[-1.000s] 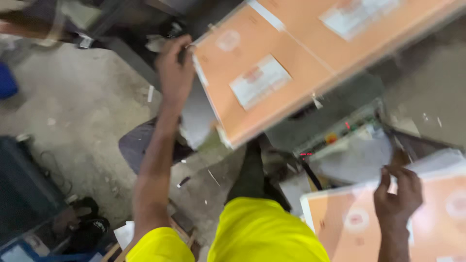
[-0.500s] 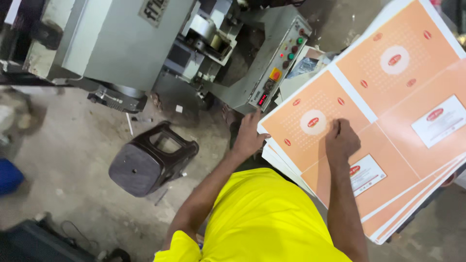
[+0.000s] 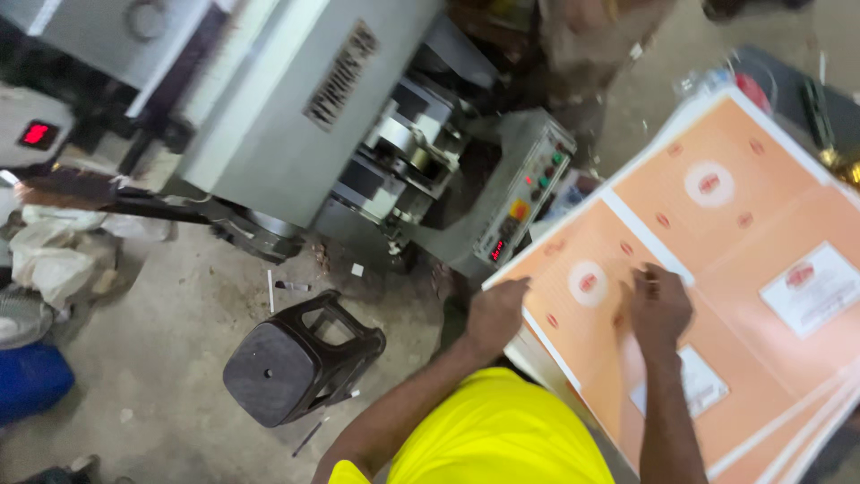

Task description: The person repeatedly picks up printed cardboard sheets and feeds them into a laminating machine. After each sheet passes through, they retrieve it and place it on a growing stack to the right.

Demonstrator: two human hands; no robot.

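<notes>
While the left hand is curling over the near edge of the stack of orange printed sheets beside the grey machine, steadying it, the right hand is pressing loosely closed fingers onto the top sheet, gripping nothing.

Printed sheets: orange, white bands, white ovals with red marks.
Your shirt: bright yellow.
Stool: black.
Machine: grey.
Container: blue.

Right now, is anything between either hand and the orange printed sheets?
Nothing visible. The left hand rests on the near edge of the stack of orange printed sheets, and the right hand lies flat on the top sheet. The black plastic stool stands apart on the floor to the left.
</notes>
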